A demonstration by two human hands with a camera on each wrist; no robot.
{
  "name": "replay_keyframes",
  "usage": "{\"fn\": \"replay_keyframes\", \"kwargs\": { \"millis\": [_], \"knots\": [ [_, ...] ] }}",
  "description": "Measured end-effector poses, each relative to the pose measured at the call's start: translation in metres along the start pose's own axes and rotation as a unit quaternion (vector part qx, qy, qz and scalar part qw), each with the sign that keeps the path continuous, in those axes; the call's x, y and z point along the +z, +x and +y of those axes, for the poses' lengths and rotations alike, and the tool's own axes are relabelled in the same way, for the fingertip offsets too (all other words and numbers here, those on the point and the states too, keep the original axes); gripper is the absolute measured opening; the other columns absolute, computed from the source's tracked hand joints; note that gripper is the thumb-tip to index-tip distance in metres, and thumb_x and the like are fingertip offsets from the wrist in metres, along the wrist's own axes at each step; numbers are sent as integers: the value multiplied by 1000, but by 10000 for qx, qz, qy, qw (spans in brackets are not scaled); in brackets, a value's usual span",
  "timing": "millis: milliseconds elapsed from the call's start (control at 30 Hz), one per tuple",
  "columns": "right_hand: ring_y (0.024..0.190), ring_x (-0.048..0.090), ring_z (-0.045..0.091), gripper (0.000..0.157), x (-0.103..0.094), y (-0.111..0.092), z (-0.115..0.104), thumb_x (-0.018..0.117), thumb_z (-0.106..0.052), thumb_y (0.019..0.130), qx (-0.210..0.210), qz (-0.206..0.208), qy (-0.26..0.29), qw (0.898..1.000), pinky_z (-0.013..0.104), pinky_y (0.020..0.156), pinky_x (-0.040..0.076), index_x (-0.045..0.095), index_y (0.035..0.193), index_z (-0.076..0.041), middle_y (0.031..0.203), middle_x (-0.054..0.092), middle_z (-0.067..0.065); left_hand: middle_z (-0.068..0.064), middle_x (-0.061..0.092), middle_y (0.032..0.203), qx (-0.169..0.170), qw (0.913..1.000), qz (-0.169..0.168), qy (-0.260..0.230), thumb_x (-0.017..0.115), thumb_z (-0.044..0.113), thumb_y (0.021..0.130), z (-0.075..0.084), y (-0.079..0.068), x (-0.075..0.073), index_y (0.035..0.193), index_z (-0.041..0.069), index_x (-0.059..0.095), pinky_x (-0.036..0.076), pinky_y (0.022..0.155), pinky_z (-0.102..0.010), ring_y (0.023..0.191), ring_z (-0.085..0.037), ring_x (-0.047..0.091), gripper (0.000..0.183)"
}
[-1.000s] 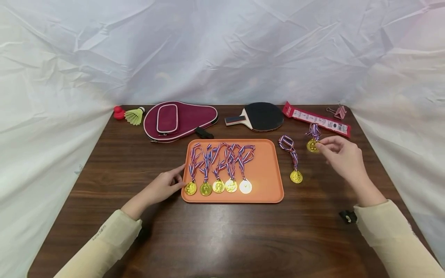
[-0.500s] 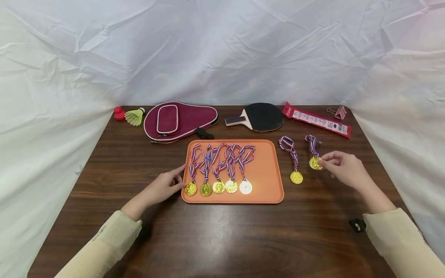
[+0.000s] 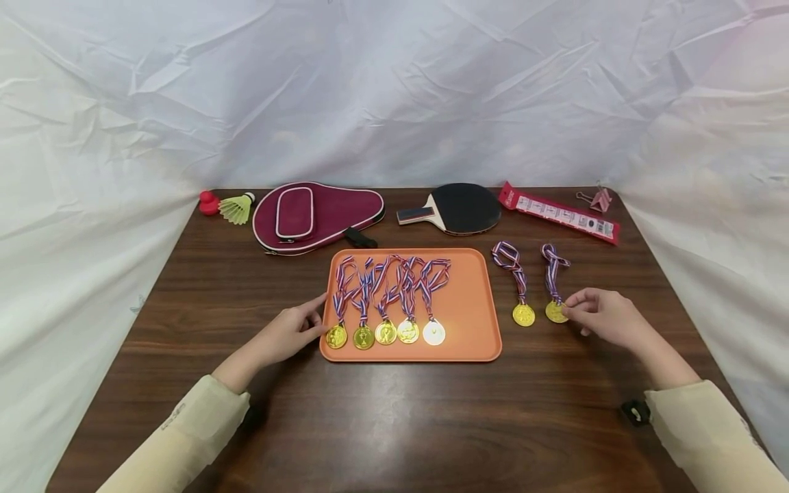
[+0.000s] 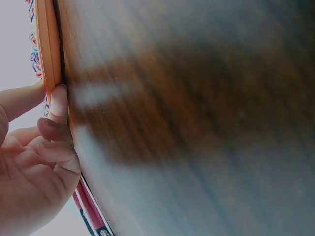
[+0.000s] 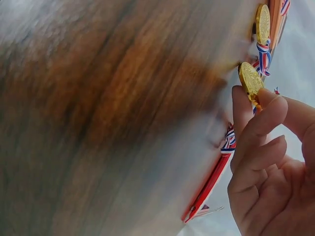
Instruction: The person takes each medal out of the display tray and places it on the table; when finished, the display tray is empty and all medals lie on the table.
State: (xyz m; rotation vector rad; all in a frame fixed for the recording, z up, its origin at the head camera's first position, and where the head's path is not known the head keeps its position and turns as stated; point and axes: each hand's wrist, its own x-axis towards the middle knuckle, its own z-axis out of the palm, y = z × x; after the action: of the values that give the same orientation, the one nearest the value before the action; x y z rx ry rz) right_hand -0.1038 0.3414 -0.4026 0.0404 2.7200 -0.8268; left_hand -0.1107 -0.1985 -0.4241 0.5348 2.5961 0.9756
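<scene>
My right hand (image 3: 603, 316) pinches the edge of a gold medal (image 5: 251, 82) between thumb and forefinger. That medal's striped ribbon (image 3: 551, 270) stretches away from it along the table. Just left of it lies another gold medal (image 3: 524, 315) with its own ribbon. At the left side of the orange tray (image 3: 471, 342), my left hand (image 3: 287, 333) grips the rim, thumb above and fingertips at its side in the left wrist view. Several medals (image 3: 385, 333) lie in a row on the tray, ribbons pointing to its far side; the rightmost disc (image 3: 434, 332) looks pale from glare.
Along the table's far edge are a red rubber duck (image 3: 209, 203), a yellow shuttlecock (image 3: 237, 207), a maroon paddle case (image 3: 333, 210), a black table tennis paddle (image 3: 465, 209), a red package (image 3: 561, 213) and a pink binder clip (image 3: 600, 199). A white cloth (image 3: 394, 89) hangs behind.
My right hand has brought the medal toward me and down, so it now sits level with the medal beside it, its ribbon straighter. The left hand stays at the tray.
</scene>
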Motion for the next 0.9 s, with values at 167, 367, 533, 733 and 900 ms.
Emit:
{"fn": "replay_keyframes", "kwargs": {
  "millis": [167, 367, 533, 733, 900],
  "knots": [
    [58, 56, 16, 40, 1, 1, 3, 57, -44, 84, 12, 75, -188, 9998, 31, 53, 38, 58, 97, -6, 79, 64, 4, 2, 53, 79, 6, 10000, 14, 11, 58, 21, 88, -1, 0, 0, 139, 5, 30, 37, 48, -25, 54, -11, 43, 60],
    [57, 50, 17, 46, 1, 3, 6, 56, -48, 83, 62, 80, -305, 9995, 31, 50, 36, 59, 98, -5, 76, 60, 4, 2, 53, 78, 15, 10000, 16, -6, 59, 21, 88, -2, 0, 1, 139, 6, 31, 37, 48, -25, 53, -11, 43, 60],
    [58, 50, 16, 51, 1, 2, 7, 55, -51, 82, 71, 39, -275, 9996, 30, 50, 36, 60, 100, -3, 76, 60, 3, 2, 53, 77, 21, 10000, 15, -5, 58, 21, 88, -3, 1, 1, 139, 7, 31, 38, 47, -25, 52, -11, 44, 60],
    [58, 49, 16, 50, 2, 3, 8, 57, -50, 82, 90, 46, -272, 9996, 30, 49, 35, 61, 99, -3, 75, 61, 3, 2, 53, 77, 21, 10000, -1, 12, 58, 21, 88, -4, 1, 2, 139, 6, 30, 38, 48, -25, 52, -11, 44, 60],
    [58, 51, 16, 46, 0, 4, 9, 59, -47, 81, 111, 174, -340, 9992, 30, 49, 37, 61, 99, -5, 77, 61, 4, 2, 53, 77, 21, 10000, -4, 15, 58, 21, 88, -2, 1, 1, 139, 6, 30, 38, 48, -25, 52, -11, 44, 60]
  ]
}}
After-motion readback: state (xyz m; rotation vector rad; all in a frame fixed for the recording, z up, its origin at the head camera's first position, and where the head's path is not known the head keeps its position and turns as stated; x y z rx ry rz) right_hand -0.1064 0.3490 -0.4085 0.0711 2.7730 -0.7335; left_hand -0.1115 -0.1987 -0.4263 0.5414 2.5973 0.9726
